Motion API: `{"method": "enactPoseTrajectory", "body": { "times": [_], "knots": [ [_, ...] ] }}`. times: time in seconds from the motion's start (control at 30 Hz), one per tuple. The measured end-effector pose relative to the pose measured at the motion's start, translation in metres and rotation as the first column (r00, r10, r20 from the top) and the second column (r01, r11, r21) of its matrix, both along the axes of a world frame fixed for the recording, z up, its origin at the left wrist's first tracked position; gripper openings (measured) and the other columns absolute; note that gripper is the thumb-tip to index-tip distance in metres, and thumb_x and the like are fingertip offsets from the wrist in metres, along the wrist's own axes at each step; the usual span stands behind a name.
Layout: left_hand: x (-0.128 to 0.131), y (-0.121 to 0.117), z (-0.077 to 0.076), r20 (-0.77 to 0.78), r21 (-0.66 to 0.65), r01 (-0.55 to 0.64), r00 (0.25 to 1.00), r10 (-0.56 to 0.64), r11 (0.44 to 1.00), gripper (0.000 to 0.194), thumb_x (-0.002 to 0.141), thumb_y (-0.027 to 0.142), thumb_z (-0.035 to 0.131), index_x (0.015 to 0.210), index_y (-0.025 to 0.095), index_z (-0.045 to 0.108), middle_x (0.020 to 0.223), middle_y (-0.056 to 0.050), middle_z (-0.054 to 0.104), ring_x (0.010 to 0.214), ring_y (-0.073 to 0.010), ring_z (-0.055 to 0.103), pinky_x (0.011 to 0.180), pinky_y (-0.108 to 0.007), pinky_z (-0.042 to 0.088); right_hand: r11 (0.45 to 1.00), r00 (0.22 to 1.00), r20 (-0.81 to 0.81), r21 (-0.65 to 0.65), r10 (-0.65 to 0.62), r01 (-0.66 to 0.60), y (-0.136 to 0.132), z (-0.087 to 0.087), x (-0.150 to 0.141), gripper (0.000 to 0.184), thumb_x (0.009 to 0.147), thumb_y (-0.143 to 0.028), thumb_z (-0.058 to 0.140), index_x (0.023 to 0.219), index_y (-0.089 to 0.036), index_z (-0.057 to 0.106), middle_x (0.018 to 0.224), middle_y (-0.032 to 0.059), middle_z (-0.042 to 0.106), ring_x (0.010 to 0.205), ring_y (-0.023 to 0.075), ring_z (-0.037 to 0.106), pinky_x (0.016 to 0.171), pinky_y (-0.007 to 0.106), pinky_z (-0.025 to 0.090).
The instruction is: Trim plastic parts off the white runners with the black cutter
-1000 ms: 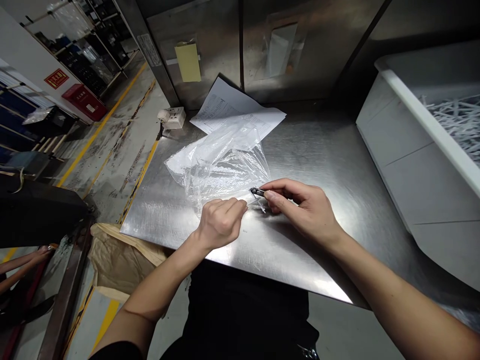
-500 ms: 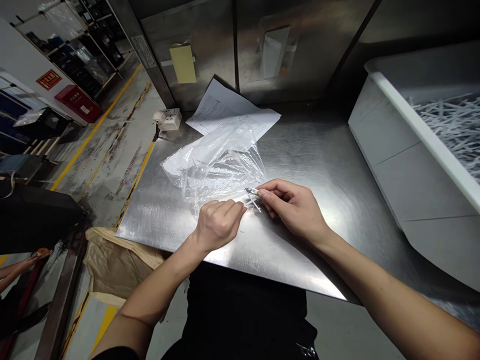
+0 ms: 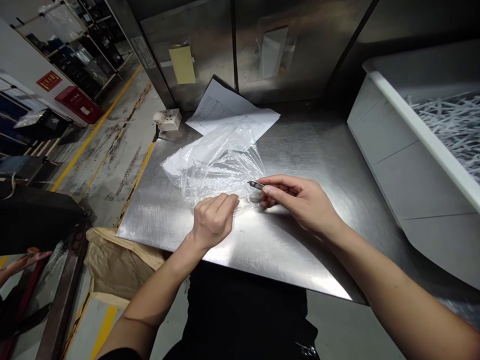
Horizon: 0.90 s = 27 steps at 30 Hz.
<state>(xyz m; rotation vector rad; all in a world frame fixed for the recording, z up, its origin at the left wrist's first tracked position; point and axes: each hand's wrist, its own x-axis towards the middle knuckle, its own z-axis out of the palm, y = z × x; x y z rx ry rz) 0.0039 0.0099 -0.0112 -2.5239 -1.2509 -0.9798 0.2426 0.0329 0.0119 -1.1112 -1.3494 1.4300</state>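
Observation:
A crumpled clear plastic bag [image 3: 217, 162] lies on the steel table [image 3: 318, 165]. My left hand [image 3: 213, 221] is closed in a pinch at the bag's near edge, gripping something thin and pale that I cannot make out. My right hand [image 3: 300, 200] is closed around a small dark metal tool [image 3: 256, 185], whose tip points left toward the bag and sits just right of my left fingertips. Both hands are close together at the bag's near corner.
Printed paper sheets [image 3: 228, 110] lie behind the bag. A white bin [image 3: 408, 150] with thin white strips stands at the right. A socket box [image 3: 168, 119] sits at the table's back left corner. A brown paper sack [image 3: 116, 260] lies below the left edge. Another person's hand [image 3: 26, 260] shows far left.
My right hand with the tool has lifted slightly and shifted a little to the right; my left hand's pinch has moved slightly up toward the bag.

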Motion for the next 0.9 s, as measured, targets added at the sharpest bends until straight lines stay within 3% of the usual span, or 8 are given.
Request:
{"method": "enactPoseTrajectory", "body": {
  "times": [0.17, 0.47, 0.63, 0.9],
  "knots": [
    [-0.0015, 0.0008, 0.0018, 0.037, -0.001, -0.012, 0.999, 0.012, 1.000, 0.014, 0.108, 0.013, 0.053, 0.104, 0.016, 0.067, 0.073, 0.000, 0.064, 0.061, -0.0109, 0.054, 0.059, -0.029, 0.037, 0.999, 0.999, 0.016, 0.038, -0.035, 0.034, 0.0000, 0.0012, 0.0014, 0.037, 0.092, -0.053, 0.083, 0.110, -0.021, 0.080, 0.085, 0.0065, 0.077, 0.078, 0.0239, 0.075, 0.075, 0.041, 0.065],
    [-0.0023, -0.0001, 0.0027, 0.180, -0.101, 0.030, 0.984, -0.011, 0.994, 0.019, 0.109, 0.012, 0.050, 0.099, 0.017, 0.065, 0.076, 0.000, 0.067, 0.069, -0.0105, 0.064, 0.063, -0.025, 0.044, 0.973, 0.970, 0.243, 0.227, -0.005, -0.051, -0.0044, 0.0010, 0.0061, 0.024, 0.104, -0.044, 0.069, 0.114, -0.024, 0.077, 0.090, 0.0045, 0.076, 0.079, 0.0237, 0.072, 0.075, 0.040, 0.057],
    [-0.0027, 0.0001, 0.0022, 0.196, -0.113, 0.035, 0.980, -0.012, 0.993, 0.019, 0.109, 0.013, 0.049, 0.099, 0.017, 0.064, 0.076, 0.000, 0.066, 0.069, -0.0105, 0.064, 0.065, -0.025, 0.046, 0.950, 0.954, 0.299, 0.297, 0.006, -0.099, -0.0052, 0.0011, 0.0071, 0.019, 0.106, -0.041, 0.067, 0.114, -0.027, 0.077, 0.104, 0.0040, 0.079, 0.088, 0.0243, 0.073, 0.074, 0.037, 0.055],
    [-0.0034, 0.0006, 0.0023, 0.191, -0.110, 0.053, 0.981, -0.031, 0.992, 0.019, 0.109, 0.012, 0.048, 0.099, 0.017, 0.063, 0.075, 0.000, 0.064, 0.068, -0.0106, 0.063, 0.064, -0.025, 0.045, 0.908, 0.929, 0.368, 0.403, -0.043, -0.117, -0.0051, -0.0008, 0.0061, 0.016, 0.107, -0.035, 0.067, 0.115, -0.025, 0.077, 0.106, 0.0026, 0.079, 0.089, 0.0221, 0.074, 0.080, 0.037, 0.054]
  ]
}}
